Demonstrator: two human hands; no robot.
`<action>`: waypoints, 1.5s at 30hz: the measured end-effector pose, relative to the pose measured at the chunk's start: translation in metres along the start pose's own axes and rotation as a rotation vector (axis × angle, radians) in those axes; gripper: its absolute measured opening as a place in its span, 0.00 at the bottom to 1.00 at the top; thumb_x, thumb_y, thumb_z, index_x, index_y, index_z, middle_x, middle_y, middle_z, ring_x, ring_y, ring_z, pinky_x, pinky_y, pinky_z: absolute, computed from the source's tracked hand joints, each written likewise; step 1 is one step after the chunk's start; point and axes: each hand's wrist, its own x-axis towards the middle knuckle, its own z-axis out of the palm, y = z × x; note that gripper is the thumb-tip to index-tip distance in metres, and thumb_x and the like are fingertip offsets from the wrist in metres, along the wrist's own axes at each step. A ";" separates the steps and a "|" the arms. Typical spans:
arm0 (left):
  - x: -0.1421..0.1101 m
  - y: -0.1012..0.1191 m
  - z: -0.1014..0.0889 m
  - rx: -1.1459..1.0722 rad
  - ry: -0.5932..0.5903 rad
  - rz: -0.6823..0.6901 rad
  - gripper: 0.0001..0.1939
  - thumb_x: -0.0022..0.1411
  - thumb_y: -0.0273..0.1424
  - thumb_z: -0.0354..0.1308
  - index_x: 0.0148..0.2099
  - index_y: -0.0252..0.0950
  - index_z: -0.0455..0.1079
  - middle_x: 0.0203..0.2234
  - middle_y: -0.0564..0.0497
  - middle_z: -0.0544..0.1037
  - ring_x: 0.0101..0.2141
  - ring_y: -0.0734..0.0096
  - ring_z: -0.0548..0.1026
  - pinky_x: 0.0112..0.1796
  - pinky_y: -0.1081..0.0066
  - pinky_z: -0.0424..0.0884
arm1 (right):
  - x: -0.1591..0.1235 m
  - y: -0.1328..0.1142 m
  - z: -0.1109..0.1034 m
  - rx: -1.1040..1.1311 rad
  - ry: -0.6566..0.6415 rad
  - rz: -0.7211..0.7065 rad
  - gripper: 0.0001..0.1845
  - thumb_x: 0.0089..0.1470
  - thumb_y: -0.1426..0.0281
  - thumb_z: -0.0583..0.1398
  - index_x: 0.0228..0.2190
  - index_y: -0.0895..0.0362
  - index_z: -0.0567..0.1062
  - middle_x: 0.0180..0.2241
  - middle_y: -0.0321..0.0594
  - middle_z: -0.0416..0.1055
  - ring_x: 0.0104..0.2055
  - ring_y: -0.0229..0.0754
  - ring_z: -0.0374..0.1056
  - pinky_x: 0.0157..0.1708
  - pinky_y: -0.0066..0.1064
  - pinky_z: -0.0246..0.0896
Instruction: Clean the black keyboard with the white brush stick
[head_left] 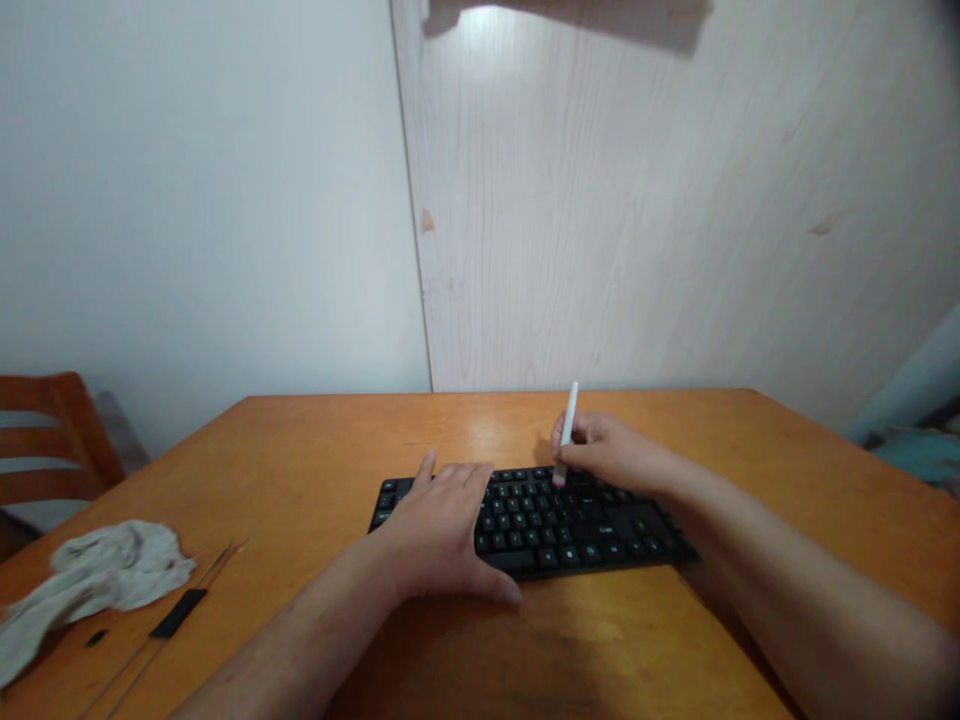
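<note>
A black computer keyboard (pixel 577 530) lies on the orange-brown wooden table (pixel 315 450), with its keys facing up. My left hand (pixel 439 530) rests spread across the keyboard's left part, with the fingers on the keys and the thumb reaching its near edge. My right hand (pixel 600 450) pinches a thin white stick (pixel 569 415) with a pink tip. That tip points down and sits at the keyboard's far edge, among the top keys. The keys under my left palm are hidden.
A crumpled grey-white cloth (pixel 97 585) lies at the table's near left. Beside it are a small black strip (pixel 178 613) and thin rods (pixel 161 630). A wooden chair (pixel 52 440) stands past the left edge. A pale wood-grain panel (pixel 600 220) rises behind the table.
</note>
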 end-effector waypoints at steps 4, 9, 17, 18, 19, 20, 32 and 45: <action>0.000 0.002 -0.003 0.000 -0.007 -0.005 0.64 0.34 0.70 0.59 0.67 0.38 0.56 0.61 0.37 0.66 0.61 0.39 0.62 0.64 0.42 0.39 | 0.000 0.001 0.001 -0.012 -0.029 0.009 0.02 0.48 0.73 0.58 0.26 0.54 0.69 0.22 0.35 0.75 0.27 0.40 0.67 0.28 0.30 0.55; 0.000 0.003 -0.003 0.004 -0.005 -0.005 0.63 0.34 0.69 0.59 0.66 0.38 0.57 0.61 0.37 0.67 0.61 0.39 0.62 0.64 0.42 0.40 | 0.002 0.002 -0.001 -0.016 0.056 0.009 0.02 0.49 0.73 0.57 0.27 0.54 0.69 0.23 0.37 0.76 0.28 0.41 0.67 0.29 0.31 0.56; 0.000 0.001 -0.001 0.003 -0.003 0.001 0.65 0.34 0.70 0.58 0.67 0.36 0.55 0.61 0.36 0.66 0.61 0.38 0.62 0.64 0.41 0.40 | 0.003 0.004 0.000 -0.039 0.056 0.020 0.03 0.49 0.73 0.57 0.26 0.54 0.69 0.22 0.37 0.76 0.27 0.41 0.67 0.28 0.31 0.56; 0.000 0.001 -0.001 0.005 -0.003 0.000 0.64 0.34 0.70 0.58 0.67 0.36 0.56 0.61 0.36 0.66 0.61 0.38 0.62 0.64 0.41 0.40 | 0.003 0.003 0.000 -0.035 0.061 0.021 0.03 0.49 0.73 0.57 0.25 0.54 0.69 0.22 0.37 0.76 0.27 0.41 0.67 0.28 0.31 0.56; 0.000 0.001 -0.001 0.005 -0.005 -0.001 0.64 0.34 0.70 0.58 0.67 0.36 0.56 0.61 0.36 0.66 0.61 0.38 0.63 0.64 0.41 0.40 | 0.002 0.003 0.000 -0.023 0.049 0.015 0.03 0.50 0.72 0.57 0.25 0.54 0.69 0.22 0.38 0.76 0.28 0.41 0.68 0.28 0.31 0.56; 0.000 0.002 -0.002 0.005 -0.007 -0.001 0.64 0.34 0.69 0.59 0.67 0.37 0.56 0.61 0.37 0.66 0.61 0.39 0.63 0.64 0.42 0.40 | 0.002 0.003 0.000 -0.005 0.019 0.003 0.03 0.50 0.72 0.57 0.26 0.54 0.69 0.23 0.37 0.76 0.28 0.41 0.68 0.29 0.31 0.56; 0.000 0.001 -0.001 0.018 -0.019 -0.007 0.66 0.35 0.71 0.57 0.69 0.34 0.53 0.63 0.35 0.64 0.62 0.40 0.61 0.64 0.43 0.39 | 0.002 0.004 0.001 0.002 -0.004 0.003 0.02 0.50 0.72 0.56 0.26 0.54 0.68 0.22 0.36 0.76 0.28 0.41 0.69 0.29 0.30 0.56; 0.000 0.001 -0.003 0.027 -0.038 -0.010 0.66 0.36 0.70 0.57 0.69 0.33 0.53 0.64 0.35 0.63 0.63 0.40 0.60 0.64 0.41 0.39 | 0.000 -0.005 -0.005 -0.066 0.092 0.073 0.05 0.49 0.73 0.59 0.23 0.54 0.70 0.20 0.38 0.76 0.25 0.41 0.68 0.25 0.31 0.55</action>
